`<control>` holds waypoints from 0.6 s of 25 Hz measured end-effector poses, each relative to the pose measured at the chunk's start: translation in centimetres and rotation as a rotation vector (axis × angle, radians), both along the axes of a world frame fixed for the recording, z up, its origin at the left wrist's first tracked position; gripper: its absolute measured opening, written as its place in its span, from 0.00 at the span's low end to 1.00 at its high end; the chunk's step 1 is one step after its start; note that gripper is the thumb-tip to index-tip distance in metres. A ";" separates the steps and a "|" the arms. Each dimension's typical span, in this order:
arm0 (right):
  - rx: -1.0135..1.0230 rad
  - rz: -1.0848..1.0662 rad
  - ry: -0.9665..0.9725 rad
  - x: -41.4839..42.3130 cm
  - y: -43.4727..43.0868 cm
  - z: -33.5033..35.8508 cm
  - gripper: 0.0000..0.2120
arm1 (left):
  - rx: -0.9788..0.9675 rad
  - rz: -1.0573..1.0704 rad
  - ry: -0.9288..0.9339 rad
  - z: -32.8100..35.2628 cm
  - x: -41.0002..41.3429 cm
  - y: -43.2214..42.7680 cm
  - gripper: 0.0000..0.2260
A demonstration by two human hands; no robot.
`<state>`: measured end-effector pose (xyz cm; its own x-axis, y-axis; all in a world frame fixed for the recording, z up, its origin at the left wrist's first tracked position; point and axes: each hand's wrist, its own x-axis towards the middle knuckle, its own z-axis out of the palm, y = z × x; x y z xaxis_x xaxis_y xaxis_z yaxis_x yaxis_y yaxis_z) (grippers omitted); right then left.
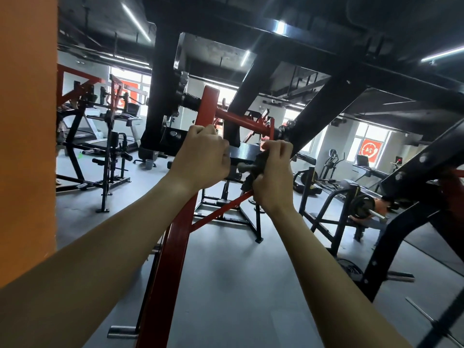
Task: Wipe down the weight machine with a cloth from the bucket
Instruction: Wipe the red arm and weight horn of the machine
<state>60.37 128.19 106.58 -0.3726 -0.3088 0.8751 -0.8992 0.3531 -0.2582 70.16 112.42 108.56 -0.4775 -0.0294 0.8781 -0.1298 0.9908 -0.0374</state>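
The weight machine has a red lever arm (173, 247) rising from the floor to a black frame (324, 109) overhead. My left hand (200, 156) grips the red arm just below its pivot. My right hand (273, 177) holds a dark grey cloth (258, 164) bunched against a black handle bar (244, 153) of the machine. Part of the cloth is hidden under my fingers. A small grey bucket (149, 164) stands on the floor far back, left of my hands.
An orange pillar (27, 121) fills the left edge. Other racks (110, 156) and treadmills (130, 126) stand at the back left. At right a person lies on a bench (361, 204) with a barbell. Grey floor (238, 285) spreads below my arms.
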 end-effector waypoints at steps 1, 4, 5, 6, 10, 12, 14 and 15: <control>0.145 -0.040 0.085 -0.3 -0.1 0.6 0.34 | -0.003 0.002 -0.001 0.0 0.0 0.0 0.10; 0.611 -0.097 0.078 -0.9 -0.6 2.7 0.34 | -0.019 0.005 0.000 0.1 0.1 0.0 0.12; 0.626 -0.069 0.009 -0.9 -0.8 3.0 0.35 | -0.019 0.001 0.003 0.2 0.2 0.1 0.12; 0.544 -0.021 -0.031 -0.8 -0.9 2.8 0.36 | -0.017 -0.006 0.006 0.3 0.2 0.1 0.12; -0.038 -0.118 -0.028 -0.4 -0.9 0.0 0.35 | 0.000 -0.021 0.010 0.4 0.4 0.3 0.14; -0.125 -0.239 -0.273 -1.3 -1.0 -0.8 0.30 | -0.006 -0.021 0.013 0.3 0.3 0.3 0.13; -0.081 -0.148 -0.640 -1.4 -1.0 -0.9 0.14 | -0.016 -0.015 0.013 0.1 0.3 0.2 0.12; -0.041 -0.094 -0.743 -1.3 -0.9 -0.6 0.08 | -0.024 -0.005 0.008 0.1 0.2 0.2 0.12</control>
<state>59.09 127.34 105.93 -0.8932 -0.2190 0.3927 -0.4492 0.3964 -0.8007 70.38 112.57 108.67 -0.4703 -0.0062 0.8825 -0.1251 0.9903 -0.0597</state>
